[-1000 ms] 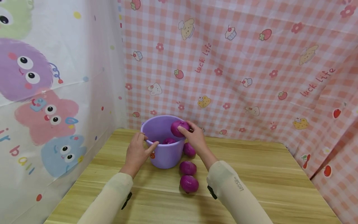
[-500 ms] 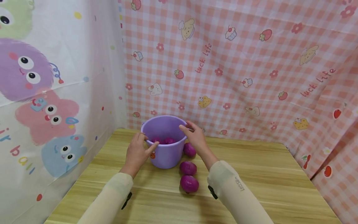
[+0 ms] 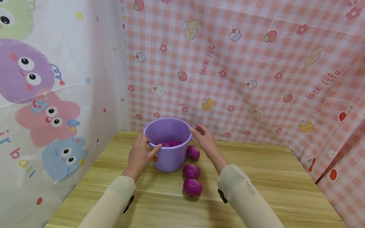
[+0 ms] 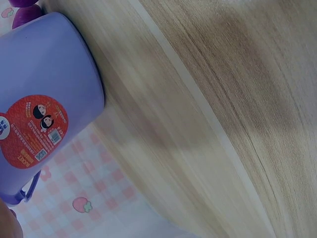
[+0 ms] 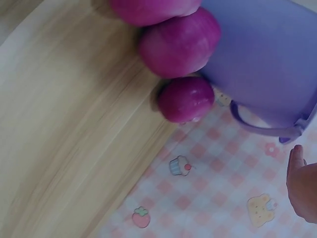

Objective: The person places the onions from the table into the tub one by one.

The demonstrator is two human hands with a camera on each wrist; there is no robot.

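One bucket [image 3: 170, 160] stands between both hands' fingers [image 3: 155, 150].

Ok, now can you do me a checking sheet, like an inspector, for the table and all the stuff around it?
Surface: wooden table with light and dark grain.
Job's things: purple bucket, upright, with onions inside, partly hidden; three purple onions on the table along its right side.
Clutter: nothing seen.
Left hand: holds the bucket's rim.
Right hand: beside the rim, holding nothing; whether it touches is unclear.
Cables: nothing seen.
Surroundings: pink checked cloth behind, white cloth with cartoon creatures at the left.
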